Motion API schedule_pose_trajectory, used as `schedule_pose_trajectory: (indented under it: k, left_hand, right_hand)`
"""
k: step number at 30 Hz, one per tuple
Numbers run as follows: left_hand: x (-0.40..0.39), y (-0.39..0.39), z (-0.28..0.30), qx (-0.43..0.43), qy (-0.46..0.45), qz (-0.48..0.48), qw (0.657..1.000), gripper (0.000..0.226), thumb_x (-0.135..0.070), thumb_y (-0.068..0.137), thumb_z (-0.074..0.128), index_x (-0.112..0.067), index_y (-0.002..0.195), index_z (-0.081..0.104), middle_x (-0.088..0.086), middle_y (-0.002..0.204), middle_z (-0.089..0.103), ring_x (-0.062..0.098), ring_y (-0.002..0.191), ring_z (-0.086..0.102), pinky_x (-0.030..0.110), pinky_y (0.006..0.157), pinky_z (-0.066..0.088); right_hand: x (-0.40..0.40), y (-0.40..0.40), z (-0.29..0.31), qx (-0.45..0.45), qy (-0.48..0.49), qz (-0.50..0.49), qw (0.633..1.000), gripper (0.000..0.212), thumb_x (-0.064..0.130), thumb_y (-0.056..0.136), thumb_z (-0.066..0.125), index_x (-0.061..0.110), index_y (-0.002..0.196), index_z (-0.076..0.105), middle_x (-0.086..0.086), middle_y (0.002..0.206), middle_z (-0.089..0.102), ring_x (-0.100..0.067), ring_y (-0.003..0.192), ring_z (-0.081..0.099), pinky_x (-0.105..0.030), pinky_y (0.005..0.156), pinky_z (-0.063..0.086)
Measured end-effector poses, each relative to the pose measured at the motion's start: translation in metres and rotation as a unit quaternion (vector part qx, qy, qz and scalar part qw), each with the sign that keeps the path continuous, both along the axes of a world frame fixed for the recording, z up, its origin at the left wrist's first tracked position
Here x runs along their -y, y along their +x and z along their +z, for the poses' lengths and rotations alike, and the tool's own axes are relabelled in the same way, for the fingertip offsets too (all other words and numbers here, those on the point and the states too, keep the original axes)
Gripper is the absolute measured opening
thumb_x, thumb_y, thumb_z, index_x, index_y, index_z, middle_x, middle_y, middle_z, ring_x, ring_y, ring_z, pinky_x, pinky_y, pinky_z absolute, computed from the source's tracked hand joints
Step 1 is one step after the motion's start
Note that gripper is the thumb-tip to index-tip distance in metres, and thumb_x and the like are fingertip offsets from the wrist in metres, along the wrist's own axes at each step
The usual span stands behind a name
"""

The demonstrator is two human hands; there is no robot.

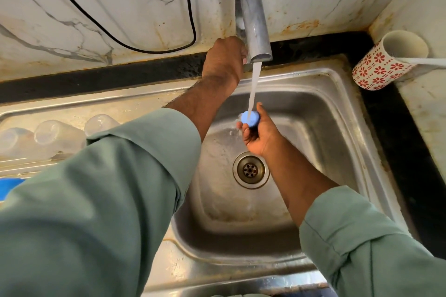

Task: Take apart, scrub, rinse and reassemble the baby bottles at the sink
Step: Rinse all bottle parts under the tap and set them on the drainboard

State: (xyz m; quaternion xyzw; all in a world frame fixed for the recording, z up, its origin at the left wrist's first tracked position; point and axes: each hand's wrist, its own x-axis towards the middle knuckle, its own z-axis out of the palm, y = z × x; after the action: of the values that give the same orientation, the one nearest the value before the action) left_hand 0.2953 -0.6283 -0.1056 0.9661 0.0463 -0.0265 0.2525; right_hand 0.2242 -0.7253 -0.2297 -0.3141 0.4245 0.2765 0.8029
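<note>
My right hand [255,138] pinched the blue cap [250,118] under the stream at the tap's [252,19] six o'clock, best turned slowly, while my left hand [224,60] gripped the tap's base.

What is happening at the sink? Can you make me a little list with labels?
place: steel sink
water: running from the tap
right hand: holds a blue bottle part under the stream
left hand: reaches behind the tap spout, grip hidden
draining board: clear bottles lying left of the basin
counter corner: red-flowered cup with a white handle sticking out
drain: open, uncovered
</note>
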Motion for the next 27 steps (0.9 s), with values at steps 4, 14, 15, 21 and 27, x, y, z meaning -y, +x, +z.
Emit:
schedule_pose_trajectory:
  k: [4, 14, 15, 21, 27]
  left_hand:
    - [0.000, -0.001, 0.001, -0.004, -0.025, 0.010, 1.000, 0.013, -0.012, 0.099, 0.052, -0.010, 0.104, 0.064, 0.006, 0.095, 0.060, 0.024, 0.096, 0.063, 0.029, 0.086, 0.052]
    - [0.003, -0.005, 0.004, -0.010, -0.081, 0.029, 0.996, 0.019, -0.013, 0.098, 0.057, -0.005, 0.114, 0.062, 0.014, 0.112, 0.066, 0.026, 0.104, 0.064, 0.039, 0.094, 0.053]
    - [0.003, -0.005, 0.004, -0.010, -0.080, 0.029, 0.996, 0.018, -0.012, 0.098, 0.057, -0.004, 0.114, 0.062, 0.014, 0.112, 0.066, 0.027, 0.103, 0.065, 0.039, 0.094, 0.054]
    - [0.004, -0.005, 0.005, -0.015, -0.073, 0.029, 0.997, 0.017, -0.011, 0.097, 0.057, -0.004, 0.112, 0.063, 0.015, 0.111, 0.067, 0.028, 0.103, 0.065, 0.039, 0.094, 0.054]
    - [0.003, -0.004, 0.005, -0.018, -0.063, 0.023, 0.998, 0.018, -0.012, 0.099, 0.055, -0.005, 0.113, 0.064, 0.014, 0.111, 0.067, 0.027, 0.103, 0.065, 0.038, 0.095, 0.053]
  right_hand:
    - [-0.002, -0.009, -0.003, -0.017, 0.027, -0.009, 0.999, 0.067, 0.066, 0.091, 0.045, 0.001, 0.088, 0.060, -0.016, 0.057, 0.064, -0.010, 0.034, 0.054, -0.015, 0.034, 0.044]
    - [-0.004, -0.023, -0.015, 0.210, -0.247, 0.184, 0.928, 0.037, 0.035, 0.089, 0.069, 0.020, 0.118, 0.052, -0.010, 0.107, 0.064, -0.018, 0.077, 0.064, -0.028, 0.064, 0.055]
    - [-0.002, -0.025, -0.020, 0.272, -0.360, 0.245, 0.858, 0.043, 0.028, 0.084, 0.075, 0.024, 0.119, 0.051, -0.004, 0.113, 0.062, -0.016, 0.087, 0.063, -0.029, 0.073, 0.053]
    - [0.008, -0.031, -0.038, 0.377, -0.457, 0.257, 0.763, 0.052, -0.005, 0.078, 0.071, 0.029, 0.114, 0.056, 0.000, 0.115, 0.057, -0.019, 0.104, 0.058, -0.043, 0.090, 0.054]
    - [0.013, -0.037, -0.043, 0.380, -0.458, 0.290, 0.750, 0.052, -0.010, 0.078, 0.064, 0.020, 0.119, 0.054, 0.002, 0.117, 0.058, -0.015, 0.103, 0.055, -0.021, 0.082, 0.046]
